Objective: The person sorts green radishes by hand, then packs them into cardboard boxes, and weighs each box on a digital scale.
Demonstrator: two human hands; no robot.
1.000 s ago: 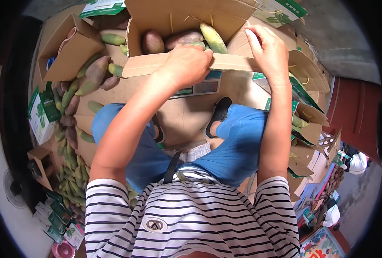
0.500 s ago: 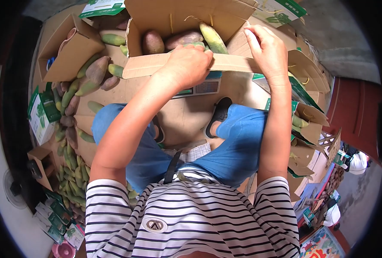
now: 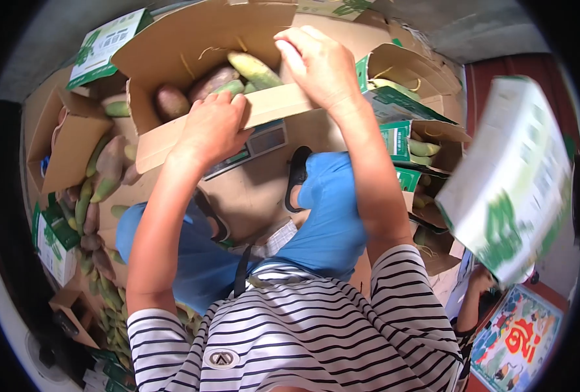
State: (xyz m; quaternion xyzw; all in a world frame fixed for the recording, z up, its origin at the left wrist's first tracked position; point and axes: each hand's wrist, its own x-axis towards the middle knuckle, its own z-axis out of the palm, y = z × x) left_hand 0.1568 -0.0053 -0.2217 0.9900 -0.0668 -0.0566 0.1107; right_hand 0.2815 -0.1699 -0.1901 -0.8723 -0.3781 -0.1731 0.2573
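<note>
An open cardboard box [image 3: 205,29] at the top holds several long fruits or vegetables, among them a purplish one [image 3: 172,102] and a yellow-green one [image 3: 254,68]. My left hand [image 3: 213,127] rests over the box's near flap, fingers curled across its edge. At the box's right side my right hand [image 3: 319,62] is raised, its fingers bent together near the corner; what they hold, if anything, is hidden. Under the box a scale [image 3: 264,140] shows in part.
Loose produce [image 3: 110,163] lies at the left beside a small open box [image 3: 81,144]. Filled boxes [image 3: 394,140] line the right. A co-worker's hand [image 3: 480,279] is below a white-green carton [image 3: 512,176] at the right. My feet are below the scale.
The view has shifted, so the box appears farther left and tilted. My left hand has moved back over the near flap. A white-green carton and a co-worker's arm have come into view at the right.
</note>
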